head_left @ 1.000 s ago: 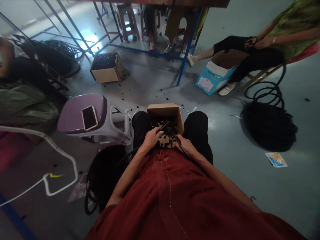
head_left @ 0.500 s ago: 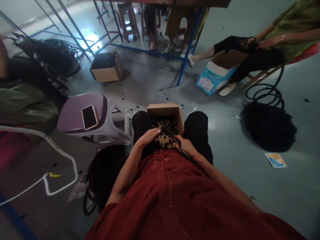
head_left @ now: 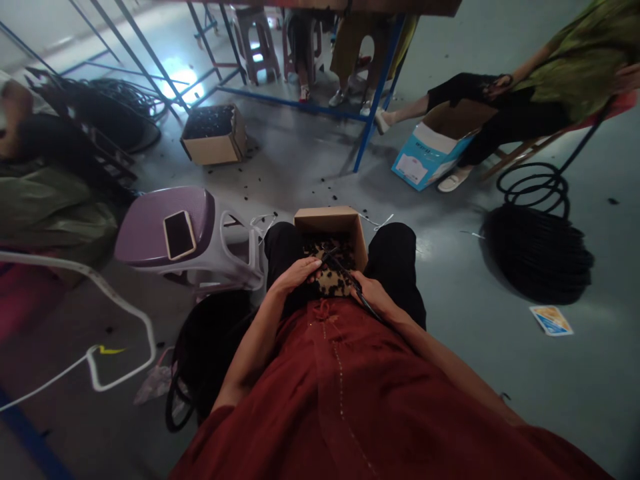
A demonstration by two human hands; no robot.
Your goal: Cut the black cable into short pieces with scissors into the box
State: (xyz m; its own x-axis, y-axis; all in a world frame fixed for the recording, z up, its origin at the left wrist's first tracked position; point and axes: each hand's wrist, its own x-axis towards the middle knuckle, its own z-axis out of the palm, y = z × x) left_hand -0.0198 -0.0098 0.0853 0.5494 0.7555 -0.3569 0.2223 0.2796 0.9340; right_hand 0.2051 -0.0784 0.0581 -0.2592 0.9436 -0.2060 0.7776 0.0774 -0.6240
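My left hand is closed above the near part of an open cardboard box between my knees. Its fingertips meet a dark end, and what they pinch is too small to make out. My right hand is wrapped round a long thin black object, which slants from under the palm up toward my left fingers. Whether that object is a tool or a strip of cord I cannot tell. Many small black pieces lie in the box beneath both hands.
A purple stool with a phone on it stands at left. Coiled black tubing lies at right, near a seated person and a blue-white box. Another cardboard box sits beyond, by a blue-legged table.
My hands and the black object stay almost in place. At right, the seated person's hand has drawn back toward the edge, pulling the tubing with it. A person at far left has shifted.
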